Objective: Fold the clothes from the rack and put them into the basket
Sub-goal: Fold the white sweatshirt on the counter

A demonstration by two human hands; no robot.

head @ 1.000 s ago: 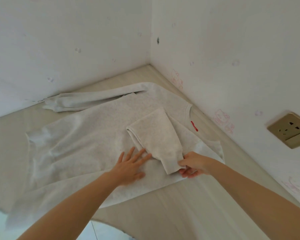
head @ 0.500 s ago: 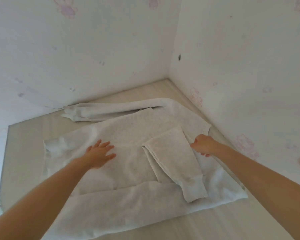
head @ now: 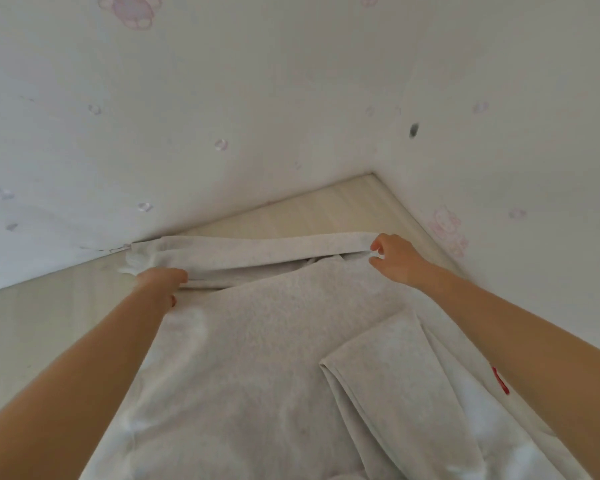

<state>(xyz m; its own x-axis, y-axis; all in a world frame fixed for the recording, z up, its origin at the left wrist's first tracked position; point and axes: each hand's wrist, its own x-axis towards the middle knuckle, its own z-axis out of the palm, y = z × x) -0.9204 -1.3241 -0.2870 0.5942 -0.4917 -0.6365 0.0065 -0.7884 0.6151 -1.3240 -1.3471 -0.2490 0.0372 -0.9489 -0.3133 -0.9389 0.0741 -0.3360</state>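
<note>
Sweatshirt [head: 257, 358], pale grey, lies spread flat on the light wooden tabletop [head: 326, 209] that runs into the corner of two white walls, with its near sleeve [head: 388, 368] already folded in across the body and a small red tag [head: 500, 381] showing by the right forearm. The person is working on the far sleeve [head: 257, 252], stretched along the back wall. Their left hand [head: 161, 280] grips it near the cuff end, fingers curled round the cloth, while the right hand [head: 392, 258] pinches it up at the shoulder end. It looks to me like the second sleeve fold is in hand. Next, I would guess, both hands need to carry that sleeve toward the body together, keeping it taut so it lands flat. No basket or rack is in view.
</note>
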